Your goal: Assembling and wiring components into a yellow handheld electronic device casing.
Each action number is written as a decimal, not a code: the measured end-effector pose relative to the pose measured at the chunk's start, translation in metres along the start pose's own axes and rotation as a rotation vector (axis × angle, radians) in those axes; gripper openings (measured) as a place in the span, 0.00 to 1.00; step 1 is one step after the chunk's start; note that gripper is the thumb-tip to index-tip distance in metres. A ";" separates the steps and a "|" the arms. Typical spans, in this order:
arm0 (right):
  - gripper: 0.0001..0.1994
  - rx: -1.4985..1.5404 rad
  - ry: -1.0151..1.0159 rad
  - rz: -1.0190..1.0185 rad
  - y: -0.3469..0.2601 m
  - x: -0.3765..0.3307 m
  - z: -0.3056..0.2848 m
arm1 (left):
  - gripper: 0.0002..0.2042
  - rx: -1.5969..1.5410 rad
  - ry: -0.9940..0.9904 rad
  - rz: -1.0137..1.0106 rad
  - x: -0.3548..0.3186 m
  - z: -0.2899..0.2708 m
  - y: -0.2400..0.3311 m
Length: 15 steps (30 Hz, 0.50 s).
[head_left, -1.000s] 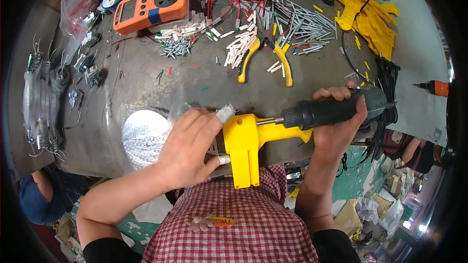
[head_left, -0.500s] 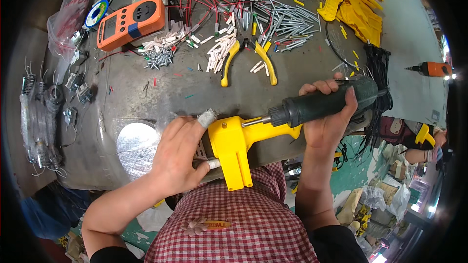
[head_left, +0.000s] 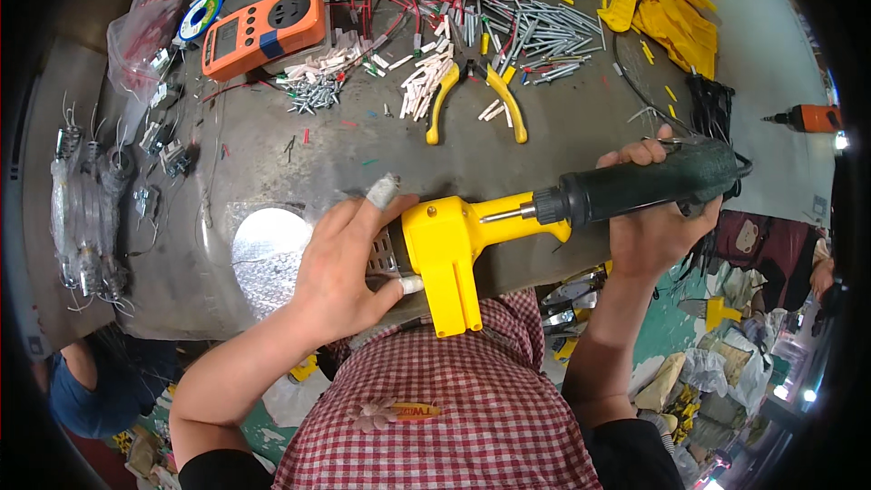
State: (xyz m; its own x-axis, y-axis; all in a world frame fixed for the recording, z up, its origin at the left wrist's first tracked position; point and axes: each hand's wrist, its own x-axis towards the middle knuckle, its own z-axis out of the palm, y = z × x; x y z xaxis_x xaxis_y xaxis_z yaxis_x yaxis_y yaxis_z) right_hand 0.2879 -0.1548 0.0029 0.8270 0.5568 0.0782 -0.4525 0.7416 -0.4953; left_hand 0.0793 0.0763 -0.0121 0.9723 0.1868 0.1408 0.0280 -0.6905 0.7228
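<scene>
My left hand [head_left: 337, 265], with white wraps on its thumb and one finger, grips a yellow gun-shaped plastic housing [head_left: 445, 268] at its left end, where a slotted metal part [head_left: 385, 254] shows between the fingers. Closed around a black electric screwdriver [head_left: 626, 189] is my right hand [head_left: 649, 236], to the right of the housing. The screwdriver's silver bit [head_left: 504, 214] points left and lies over the housing's handle; its tip is close to the housing's body, and I cannot tell whether they touch. A round silvery disc [head_left: 270, 249] lies on the table left of my left hand.
Yellow-handled pliers [head_left: 435, 109] lie beyond the housing, among white sleeves, long screws [head_left: 553, 27] and red wires. An orange meter [head_left: 263, 32] and wrapped coils [head_left: 91, 218] sit left. Yellow shells [head_left: 671, 18] and black cables [head_left: 712, 127] are at right. Another person sits at lower left.
The screwdriver has moved right and slightly up, and its bit has drawn back from the housing's body. My left hand still holds the housing, and the whole view has shifted slightly.
</scene>
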 end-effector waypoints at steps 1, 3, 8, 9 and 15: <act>0.44 0.000 0.004 -0.005 -0.001 -0.003 0.001 | 0.41 -0.001 -0.005 0.003 0.001 -0.001 0.002; 0.38 -0.035 0.118 -0.061 -0.002 -0.011 0.009 | 0.41 0.057 -0.082 -0.044 0.004 -0.005 0.007; 0.27 0.037 0.171 -0.058 0.006 -0.025 0.004 | 0.44 0.036 -0.071 -0.017 0.004 -0.002 0.004; 0.24 0.068 0.135 -0.066 0.007 -0.027 -0.002 | 0.45 0.018 -0.042 0.002 0.004 -0.001 0.002; 0.20 0.101 0.171 -0.076 0.020 -0.026 0.000 | 0.45 0.016 0.038 0.116 0.000 0.004 -0.007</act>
State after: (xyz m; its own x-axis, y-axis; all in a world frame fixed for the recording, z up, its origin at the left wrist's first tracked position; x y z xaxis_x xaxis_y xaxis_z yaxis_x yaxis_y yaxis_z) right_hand 0.2569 -0.1545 -0.0087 0.9008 0.4324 -0.0405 -0.4106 0.8176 -0.4037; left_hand 0.0798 0.0781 -0.0201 0.9596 0.1312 0.2491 -0.0804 -0.7204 0.6889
